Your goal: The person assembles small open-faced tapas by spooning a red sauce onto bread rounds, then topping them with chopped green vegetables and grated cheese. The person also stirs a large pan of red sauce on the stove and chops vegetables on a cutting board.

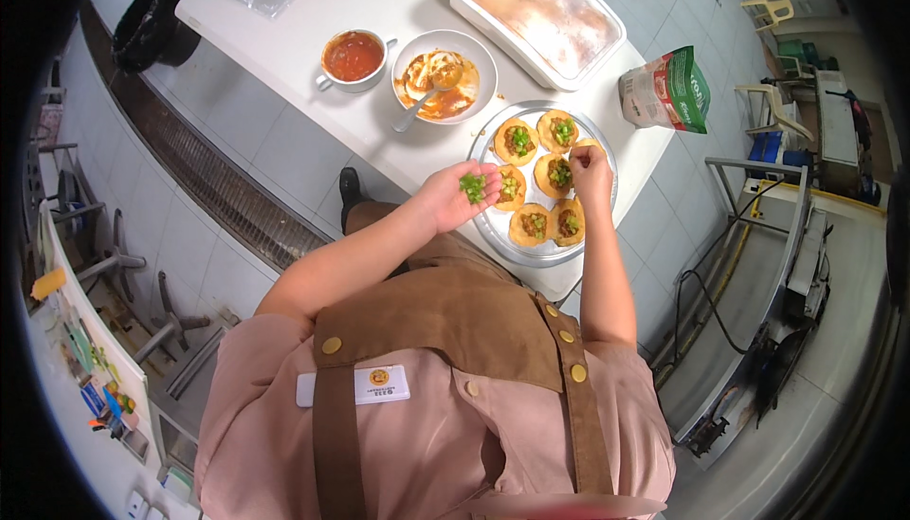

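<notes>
Through my remote feed I saw a dusty-pink shirt (256, 435) with short, loose sleeves (633, 397) and a pale button (471, 388) at the front. Over it I made out a brown apron (431, 307), its wide straps (338, 444) fastened with round, brass-coloured buttons (578, 373). I also noted a white badge (327, 389) bearing a round yellowish emblem (379, 377), and a dark shoe (351, 186).

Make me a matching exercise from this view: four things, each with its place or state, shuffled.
Column one
1. Left hand
2. Two-handled pot
3. White bowl
4. Pouch

Column two
A. Has a spoon leaning in it, its inside smeared with sauce
B. Stands near the right edge of the table
C. Palm up, bearing chopped greens
D. Well filled with red sauce

Pairs: 1-C, 2-D, 3-A, 4-B
</notes>
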Motion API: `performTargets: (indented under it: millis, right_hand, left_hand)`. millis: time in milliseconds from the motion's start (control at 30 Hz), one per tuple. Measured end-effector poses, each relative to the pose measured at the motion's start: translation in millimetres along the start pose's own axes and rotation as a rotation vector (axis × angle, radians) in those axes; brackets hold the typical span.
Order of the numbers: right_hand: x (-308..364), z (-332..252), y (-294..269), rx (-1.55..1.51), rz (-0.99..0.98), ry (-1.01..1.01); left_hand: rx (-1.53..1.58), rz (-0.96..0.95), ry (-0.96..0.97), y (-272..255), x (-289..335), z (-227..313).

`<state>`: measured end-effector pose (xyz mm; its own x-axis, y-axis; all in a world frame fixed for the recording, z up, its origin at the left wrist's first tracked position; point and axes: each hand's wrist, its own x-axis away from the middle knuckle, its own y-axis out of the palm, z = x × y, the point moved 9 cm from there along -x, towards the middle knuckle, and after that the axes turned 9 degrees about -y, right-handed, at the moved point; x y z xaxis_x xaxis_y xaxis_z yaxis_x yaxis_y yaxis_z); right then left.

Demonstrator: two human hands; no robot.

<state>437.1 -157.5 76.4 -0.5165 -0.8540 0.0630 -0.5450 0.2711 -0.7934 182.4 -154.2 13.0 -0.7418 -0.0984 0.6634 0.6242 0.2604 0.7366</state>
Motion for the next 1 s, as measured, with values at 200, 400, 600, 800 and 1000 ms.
performTargets:
  millis: [200,400,600,800,1000]
  right_hand:
    - [26,-25,1,0.191,-0.096,-0.22]
    - [26,29,-25,0.026,0.05,0.016]
    - [46,26,-8,0.307,0.037,-0.13]
    - [51,10,3,0.482,0.058,-0.249]
    - [48,9,3,0.525,0.053,-0.263]
  left_hand:
    - [-0.024,0.014,-0.034,5,-4,-6]
    - [-0.051,0.046,-0.029,5,-1,-6]
    - [-0.048,0.053,-0.038,2,0,-6]
    - [-0.052,0.04,-0.029,1,1,-3]
    - [-0.039,0.055,-0.023,-2,3,-3]
